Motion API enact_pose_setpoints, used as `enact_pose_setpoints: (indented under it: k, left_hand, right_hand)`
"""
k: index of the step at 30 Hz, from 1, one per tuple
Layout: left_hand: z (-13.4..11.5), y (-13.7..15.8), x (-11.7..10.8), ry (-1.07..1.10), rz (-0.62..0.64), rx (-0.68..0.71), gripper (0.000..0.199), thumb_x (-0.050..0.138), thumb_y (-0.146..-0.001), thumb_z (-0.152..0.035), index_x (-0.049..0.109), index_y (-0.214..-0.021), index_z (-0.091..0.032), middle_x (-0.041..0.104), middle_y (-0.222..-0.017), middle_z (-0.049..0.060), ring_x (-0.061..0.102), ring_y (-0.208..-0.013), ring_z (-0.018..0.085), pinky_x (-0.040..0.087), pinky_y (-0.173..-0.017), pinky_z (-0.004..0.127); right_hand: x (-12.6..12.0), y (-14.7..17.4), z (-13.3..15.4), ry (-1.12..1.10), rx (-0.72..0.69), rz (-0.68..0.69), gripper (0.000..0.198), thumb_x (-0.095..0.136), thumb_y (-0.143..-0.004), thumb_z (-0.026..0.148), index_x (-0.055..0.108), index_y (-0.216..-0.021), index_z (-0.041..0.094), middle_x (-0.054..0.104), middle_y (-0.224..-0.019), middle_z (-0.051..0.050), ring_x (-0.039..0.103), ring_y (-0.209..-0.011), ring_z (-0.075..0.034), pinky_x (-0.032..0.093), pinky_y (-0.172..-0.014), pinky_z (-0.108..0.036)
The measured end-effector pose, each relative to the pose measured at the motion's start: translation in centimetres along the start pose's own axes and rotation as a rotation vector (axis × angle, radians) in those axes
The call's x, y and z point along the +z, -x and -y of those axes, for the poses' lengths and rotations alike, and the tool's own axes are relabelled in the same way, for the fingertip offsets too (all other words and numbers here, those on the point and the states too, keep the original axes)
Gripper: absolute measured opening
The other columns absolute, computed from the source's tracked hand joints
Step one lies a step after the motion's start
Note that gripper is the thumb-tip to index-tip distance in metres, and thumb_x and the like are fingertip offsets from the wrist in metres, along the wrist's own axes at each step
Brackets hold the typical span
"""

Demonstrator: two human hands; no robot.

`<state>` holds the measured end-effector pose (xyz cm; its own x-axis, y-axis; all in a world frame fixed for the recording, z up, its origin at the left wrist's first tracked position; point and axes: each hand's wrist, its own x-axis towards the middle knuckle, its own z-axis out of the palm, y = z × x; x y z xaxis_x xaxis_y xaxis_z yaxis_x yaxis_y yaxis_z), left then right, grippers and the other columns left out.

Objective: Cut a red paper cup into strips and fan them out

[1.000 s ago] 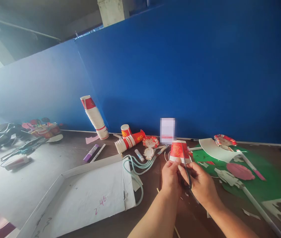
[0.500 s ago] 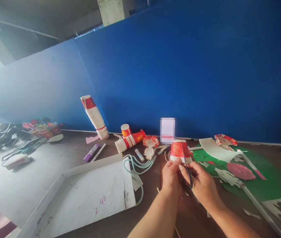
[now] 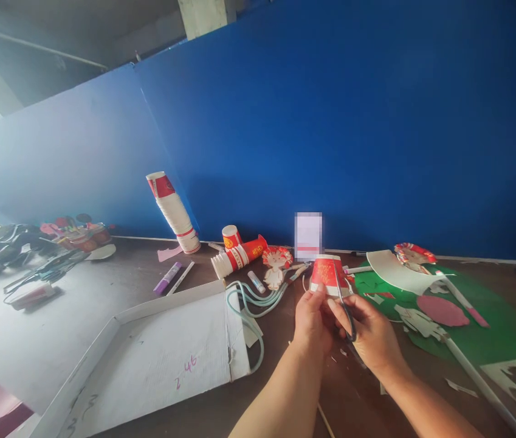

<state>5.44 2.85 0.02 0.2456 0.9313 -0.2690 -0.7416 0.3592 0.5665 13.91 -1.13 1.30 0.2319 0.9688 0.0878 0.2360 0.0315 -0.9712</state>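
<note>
A red and white paper cup (image 3: 324,275) is upside down between my hands, its wide rim toward me. My left hand (image 3: 311,321) pinches it near the rim with the thumb on top. In my right hand (image 3: 371,331) is a pair of scissors (image 3: 337,285) with dark handles, fingers wrapped around the grips. The blades point away from me and lie along the right side of the cup. How deep they cut into the cup is hard to tell. Just behind the cup stands a blurred-out white card (image 3: 309,234).
A white cardboard tray (image 3: 166,371) lies left of my arms, with a pale blue cable (image 3: 258,313) at its corner. A leaning cup stack (image 3: 174,213) stands farther back. On the right, green paper (image 3: 462,340) holds cut scraps and a pink oval (image 3: 443,310). A blue partition (image 3: 330,121) closes the back.
The scissor blades have turned slightly against the cup's right side. Both hands hold nearly the same place, with the cup still gripped.
</note>
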Motion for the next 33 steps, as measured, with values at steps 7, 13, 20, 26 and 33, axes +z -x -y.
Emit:
enact_pose_setpoints:
  k: [7,13,20,26,33]
  left_hand:
    - [0.1,-0.5,-0.5,-0.021,0.021,0.038,0.043,0.076,-0.064,-0.049,0.055,-0.081,-0.015,0.054,-0.055,-0.001,0.046,-0.038,0.011,0.030,-0.036,0.021]
    - [0.0,-0.7,-0.6,0.015,-0.027,0.066,0.046,0.081,-0.059,-0.045,0.055,-0.080,-0.014,0.049,-0.056,-0.003,0.042,-0.041,0.007,0.030,-0.042,0.021]
    - [-0.3,-0.5,-0.6,0.092,0.016,0.062,0.039,0.081,-0.062,-0.038,0.051,-0.073,-0.015,0.046,-0.057,-0.004,0.043,-0.045,0.007,0.033,-0.045,0.020]
    - [-1.3,-0.3,-0.3,0.192,-0.033,0.035,0.027,0.077,-0.070,-0.027,0.054,-0.069,-0.012,0.047,-0.060,-0.002,0.044,-0.050,0.006,0.038,-0.051,0.018]
    - [-1.9,-0.3,-0.2,0.138,-0.065,0.114,0.024,0.077,-0.071,-0.026,0.057,-0.070,-0.012,0.050,-0.061,-0.002,0.045,-0.050,0.005,0.039,-0.052,0.017]
  right_hand:
    - [0.0,0.1,0.6,-0.050,0.037,-0.007,0.035,0.067,-0.073,0.055,0.060,-0.071,0.021,0.059,-0.051,0.002,0.053,-0.045,-0.013,0.043,-0.046,-0.023]
    - [-0.1,0.2,0.8,-0.060,0.024,0.008,0.035,0.067,-0.073,0.055,0.060,-0.071,0.021,0.057,-0.050,0.002,0.052,-0.044,-0.013,0.042,-0.043,-0.023]
    - [-0.1,0.0,0.4,-0.087,0.015,0.017,0.035,0.068,-0.073,0.056,0.061,-0.074,0.021,0.056,-0.049,0.003,0.051,-0.043,-0.012,0.042,-0.043,-0.023]
    - [-0.3,-0.1,0.8,-0.084,0.018,0.009,0.035,0.068,-0.072,0.055,0.060,-0.071,0.021,0.056,-0.050,0.003,0.048,-0.042,-0.011,0.040,-0.042,-0.022]
    - [-0.3,0.2,1.7,-0.098,0.071,-0.007,0.035,0.073,-0.066,0.053,0.059,-0.066,0.021,0.055,-0.048,0.003,0.048,-0.039,-0.011,0.037,-0.038,-0.022]
